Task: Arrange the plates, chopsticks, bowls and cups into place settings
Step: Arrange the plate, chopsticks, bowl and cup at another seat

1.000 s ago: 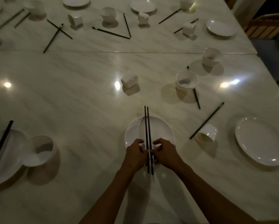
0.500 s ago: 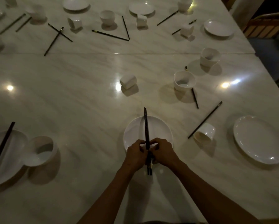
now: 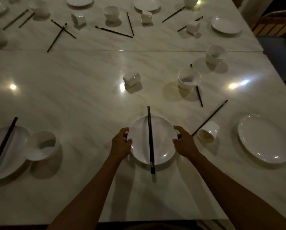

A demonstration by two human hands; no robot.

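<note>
A white plate [image 3: 163, 136] lies on the marble table in front of me. A pair of dark chopsticks [image 3: 150, 138] lies side by side across its middle, pointing away from me. My left hand [image 3: 121, 143] grips the plate's left rim with curled fingers. My right hand [image 3: 183, 141] grips the right rim the same way. A white cup [image 3: 208, 133] lies on its side just right of my right hand, beside a single chopstick [image 3: 210, 117]. A tipped cup [image 3: 132, 78] sits farther back, and a bowl [image 3: 188, 79] stands to its right.
At the left, a plate [image 3: 14, 146] carries chopsticks [image 3: 3, 145] with a bowl [image 3: 42, 146] beside it. An empty plate [image 3: 263, 138] lies at right. Another bowl [image 3: 215, 54] stands behind. Several plates, cups, bowls and chopsticks are scattered on the far table. A chair [image 3: 275, 25] stands at right.
Both hands let go of the chopsticks and moved apart to the plate's left and right rims. The chopsticks now lie together across the plate.
</note>
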